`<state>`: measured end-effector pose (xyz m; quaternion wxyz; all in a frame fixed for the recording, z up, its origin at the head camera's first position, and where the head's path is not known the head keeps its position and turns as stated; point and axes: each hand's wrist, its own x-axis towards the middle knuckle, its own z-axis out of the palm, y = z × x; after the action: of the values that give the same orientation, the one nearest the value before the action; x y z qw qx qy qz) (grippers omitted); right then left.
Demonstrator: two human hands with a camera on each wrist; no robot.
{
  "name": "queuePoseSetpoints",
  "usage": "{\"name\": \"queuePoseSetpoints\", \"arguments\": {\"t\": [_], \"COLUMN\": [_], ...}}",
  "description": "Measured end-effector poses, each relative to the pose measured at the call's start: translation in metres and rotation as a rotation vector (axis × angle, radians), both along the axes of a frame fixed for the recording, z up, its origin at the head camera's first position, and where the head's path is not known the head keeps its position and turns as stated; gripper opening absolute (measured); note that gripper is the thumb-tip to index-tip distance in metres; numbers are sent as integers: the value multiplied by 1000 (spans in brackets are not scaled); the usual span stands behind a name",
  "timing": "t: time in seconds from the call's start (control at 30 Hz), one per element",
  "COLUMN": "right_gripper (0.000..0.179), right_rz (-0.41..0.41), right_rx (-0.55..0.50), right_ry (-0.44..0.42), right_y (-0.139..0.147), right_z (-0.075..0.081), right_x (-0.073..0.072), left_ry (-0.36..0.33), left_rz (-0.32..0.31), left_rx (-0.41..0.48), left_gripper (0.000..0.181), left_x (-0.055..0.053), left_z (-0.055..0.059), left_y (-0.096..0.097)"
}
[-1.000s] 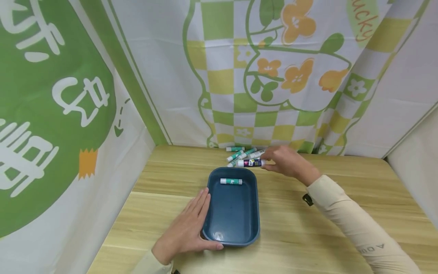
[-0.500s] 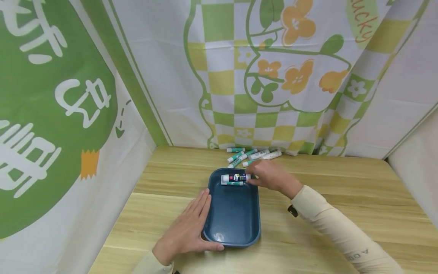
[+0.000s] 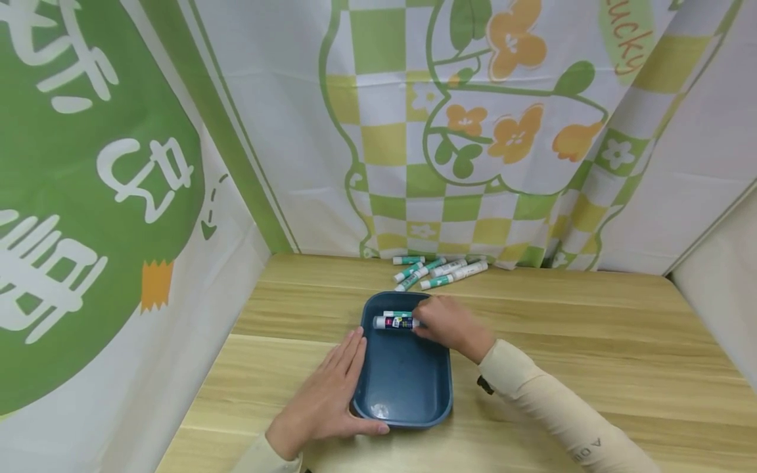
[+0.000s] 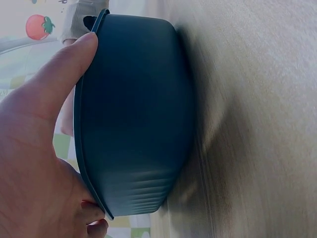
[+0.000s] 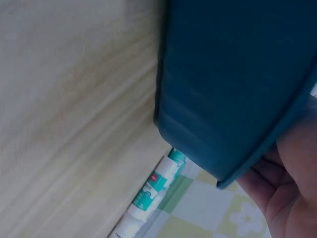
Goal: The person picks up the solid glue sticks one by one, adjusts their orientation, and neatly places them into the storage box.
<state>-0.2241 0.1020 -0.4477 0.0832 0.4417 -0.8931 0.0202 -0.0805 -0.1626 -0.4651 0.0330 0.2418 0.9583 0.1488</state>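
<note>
A dark blue rectangular tray stands on the wooden table. Along its left rim lie the straight fingers of my left hand, with the thumb at the near left corner. My right hand reaches over the right rim and pinches the right end of a dark purple glue stick with a white cap. This stick lies level inside the tray's far part, just in front of a green and white glue stick. My right fingers hide the right ends of both sticks. In the right wrist view the tray's wall hides the held stick.
Behind the tray, several green and white glue sticks lie in a loose pile, with white ones at its right. A patterned cloth hangs at the table's back edge. Bare table extends to the right.
My right hand has carried the dark purple glue stick from the pile toward me, over the far rim and down into the tray beside the green one. My left hand has stayed on the rim.
</note>
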Motion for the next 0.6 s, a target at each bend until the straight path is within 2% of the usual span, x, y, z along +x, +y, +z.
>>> {"name": "queuePoseSetpoints", "arguments": {"t": [0.33,0.43,0.6], "right_gripper": [21,17,11], "right_rz": [-157,-176,-191], "right_rx": [74,117,127], "right_ry": [-14,8,-8], "right_y": [-14,-19,-22], "right_z": [-3,-4,-9], "right_x": [-1,-1,2], "left_ry": [2,14,12], "left_rz": [13,8,-7], "left_rx": [-5,-13,-12], "left_gripper": [139,139,139], "left_x": [-1,-1,0], "left_z": [2,2,0], "left_y": [-1,-1,-1]}}
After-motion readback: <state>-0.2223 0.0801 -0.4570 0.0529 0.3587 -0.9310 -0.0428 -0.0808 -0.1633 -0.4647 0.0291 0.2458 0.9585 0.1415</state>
